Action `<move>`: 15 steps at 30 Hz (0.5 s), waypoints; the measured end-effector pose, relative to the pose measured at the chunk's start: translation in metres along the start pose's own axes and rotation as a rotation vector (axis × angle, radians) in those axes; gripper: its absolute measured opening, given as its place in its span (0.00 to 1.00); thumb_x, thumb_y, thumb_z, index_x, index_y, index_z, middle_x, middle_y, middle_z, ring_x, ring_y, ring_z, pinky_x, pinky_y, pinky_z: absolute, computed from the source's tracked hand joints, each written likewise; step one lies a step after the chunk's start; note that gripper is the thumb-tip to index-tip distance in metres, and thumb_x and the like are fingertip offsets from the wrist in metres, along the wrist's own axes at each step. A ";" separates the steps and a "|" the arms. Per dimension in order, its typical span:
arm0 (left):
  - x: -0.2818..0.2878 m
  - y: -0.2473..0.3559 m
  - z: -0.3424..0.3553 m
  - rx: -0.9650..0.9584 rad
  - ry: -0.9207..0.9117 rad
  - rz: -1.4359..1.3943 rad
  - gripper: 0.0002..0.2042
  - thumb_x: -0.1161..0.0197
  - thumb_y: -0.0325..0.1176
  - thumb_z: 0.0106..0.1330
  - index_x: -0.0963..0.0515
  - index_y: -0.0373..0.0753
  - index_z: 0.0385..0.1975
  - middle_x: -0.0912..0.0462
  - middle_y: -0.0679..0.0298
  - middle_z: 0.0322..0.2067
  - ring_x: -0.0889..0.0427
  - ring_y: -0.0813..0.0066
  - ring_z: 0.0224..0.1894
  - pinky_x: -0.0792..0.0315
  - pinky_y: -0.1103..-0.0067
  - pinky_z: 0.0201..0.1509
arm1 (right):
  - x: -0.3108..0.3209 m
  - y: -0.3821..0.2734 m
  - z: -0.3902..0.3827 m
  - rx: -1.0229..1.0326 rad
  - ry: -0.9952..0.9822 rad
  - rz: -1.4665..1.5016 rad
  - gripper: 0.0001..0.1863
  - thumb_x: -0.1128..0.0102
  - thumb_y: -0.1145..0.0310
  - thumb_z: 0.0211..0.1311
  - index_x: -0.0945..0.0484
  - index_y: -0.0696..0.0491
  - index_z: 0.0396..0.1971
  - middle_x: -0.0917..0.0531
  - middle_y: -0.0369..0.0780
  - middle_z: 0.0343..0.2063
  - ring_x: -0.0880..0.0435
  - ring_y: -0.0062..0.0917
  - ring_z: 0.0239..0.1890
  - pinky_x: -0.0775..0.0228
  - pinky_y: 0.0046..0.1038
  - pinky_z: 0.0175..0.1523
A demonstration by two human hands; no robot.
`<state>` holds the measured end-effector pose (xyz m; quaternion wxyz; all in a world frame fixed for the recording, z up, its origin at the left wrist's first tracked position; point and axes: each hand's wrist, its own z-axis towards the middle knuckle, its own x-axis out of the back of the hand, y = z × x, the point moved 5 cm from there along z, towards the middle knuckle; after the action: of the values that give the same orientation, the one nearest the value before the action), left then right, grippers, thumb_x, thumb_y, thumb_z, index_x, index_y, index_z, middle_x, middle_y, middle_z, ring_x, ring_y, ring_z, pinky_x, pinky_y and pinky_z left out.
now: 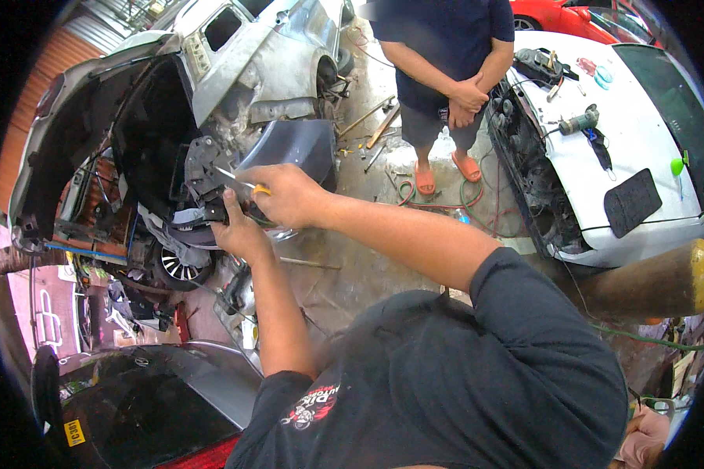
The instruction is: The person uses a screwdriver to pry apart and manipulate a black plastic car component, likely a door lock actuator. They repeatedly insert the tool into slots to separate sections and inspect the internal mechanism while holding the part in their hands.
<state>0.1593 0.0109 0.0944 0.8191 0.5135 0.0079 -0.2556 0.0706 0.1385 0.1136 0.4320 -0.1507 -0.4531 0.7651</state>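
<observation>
Dark shirt: worn by the person, nearest of all, short sleeves leaving both forearms bare.
Left hand: just below the right one, thumb raised toward the tool, other fingers mostly hidden; it is close against the lower right edge of the gray part, though how firmly it grips cannot be told.
Right hand: curled closed around the tool's handle, to the right of the gray part and apart from it.
Yellow-handled tool: held in the right hand, its slim pale shaft slanting up and left; the tip reaches the gray part's right side, but contact is unclear.
Gray part: bracket-like, up and left of both hands, in front of the dark opening.
Dark car: at lower left, windshield toward the person.
Cylinder: lying at right, yellow at one end.
Wheel: black with pale spokes, below the gray part.
Blue-gray panel: curved, just beyond the right hand.
Stripped car body: behind that panel, bare around its wheel arch.
Co-worker: standing, hands clasped, in orange sandals.
White car: at right, a power tool and black mat on its hood.
Red car: farthest, at the top.
</observation>
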 end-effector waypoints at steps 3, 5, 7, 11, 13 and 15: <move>0.001 -0.006 0.001 -0.013 0.035 0.044 0.15 0.28 0.35 0.72 0.18 0.28 0.47 0.12 0.58 0.40 0.17 0.76 0.35 0.22 0.75 0.39 | 0.010 0.011 0.005 -0.045 0.022 -0.038 0.23 0.39 0.72 0.64 0.18 0.58 0.59 0.14 0.56 0.52 0.15 0.50 0.56 0.23 0.40 0.62; 0.010 -0.015 0.008 0.019 0.080 0.161 0.17 0.27 0.36 0.71 0.18 0.28 0.48 0.12 0.58 0.42 0.17 0.75 0.37 0.21 0.74 0.40 | 0.004 0.019 0.002 0.032 0.069 -0.003 0.24 0.39 0.73 0.64 0.21 0.57 0.62 0.14 0.56 0.51 0.15 0.50 0.55 0.23 0.41 0.61; 0.011 -0.012 0.005 0.047 0.003 0.066 0.18 0.26 0.39 0.71 0.17 0.29 0.49 0.12 0.59 0.45 0.17 0.75 0.40 0.21 0.74 0.43 | 0.007 0.018 -0.003 -0.008 0.092 0.004 0.26 0.40 0.74 0.65 0.27 0.58 0.64 0.15 0.57 0.46 0.14 0.53 0.51 0.23 0.43 0.58; 0.005 -0.006 -0.011 0.214 0.059 -0.109 0.18 0.26 0.39 0.70 0.19 0.35 0.52 0.14 0.63 0.49 0.17 0.74 0.47 0.20 0.75 0.47 | 0.014 0.058 -0.002 -0.328 0.069 0.287 0.24 0.36 0.65 0.71 0.27 0.56 0.63 0.17 0.44 0.35 0.16 0.28 0.34 0.23 0.32 0.40; 0.010 -0.008 -0.018 0.336 0.027 -0.197 0.21 0.26 0.38 0.70 0.22 0.35 0.55 0.17 0.62 0.51 0.18 0.72 0.50 0.20 0.74 0.48 | 0.012 0.068 -0.005 -0.583 -0.084 0.604 0.25 0.35 0.59 0.73 0.27 0.55 0.63 0.18 0.39 0.34 0.19 0.19 0.31 0.25 0.26 0.35; 0.012 -0.006 -0.031 0.434 -0.007 -0.258 0.22 0.26 0.38 0.70 0.25 0.38 0.59 0.18 0.62 0.53 0.18 0.72 0.52 0.19 0.74 0.49 | 0.004 0.073 -0.012 -0.594 -0.115 0.708 0.27 0.35 0.54 0.73 0.26 0.54 0.63 0.17 0.37 0.36 0.21 0.17 0.29 0.27 0.24 0.32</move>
<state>0.1747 0.0302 0.0714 0.6503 0.6711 0.0157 -0.3556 0.0374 0.1328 0.0476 0.0563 -0.3705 -0.5964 0.7099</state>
